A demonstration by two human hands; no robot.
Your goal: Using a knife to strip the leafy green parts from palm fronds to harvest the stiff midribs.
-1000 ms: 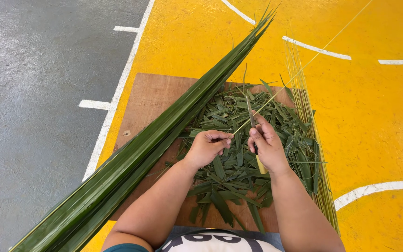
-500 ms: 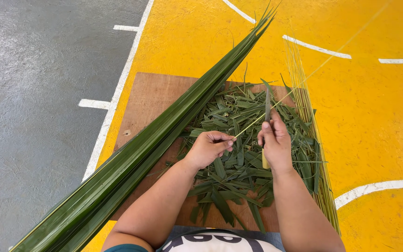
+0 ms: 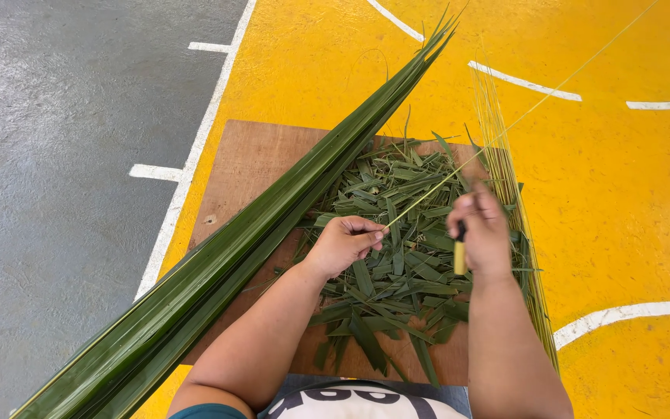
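My left hand [image 3: 344, 242] pinches the near end of a thin pale leaf midrib [image 3: 505, 130] that stretches away up and to the right. My right hand [image 3: 481, 230] is closed on a small knife with a yellow handle [image 3: 459, 258], and the hand is blurred with motion beside the midrib. Under both hands lies a heap of cut green leaf strips [image 3: 397, 256] on a brown board [image 3: 250, 167]. A long bundle of green palm leaves [image 3: 273, 217] runs diagonally past my left arm.
A sheaf of stripped yellowish midribs [image 3: 505, 178] lies along the board's right edge. The board rests on yellow painted floor [image 3: 622, 202] with white lines; grey concrete [image 3: 56, 155] lies to the left.
My right hand has slid away from the left hand, rightward along the midrib, with the knife. The left hand kept its pinch in place.
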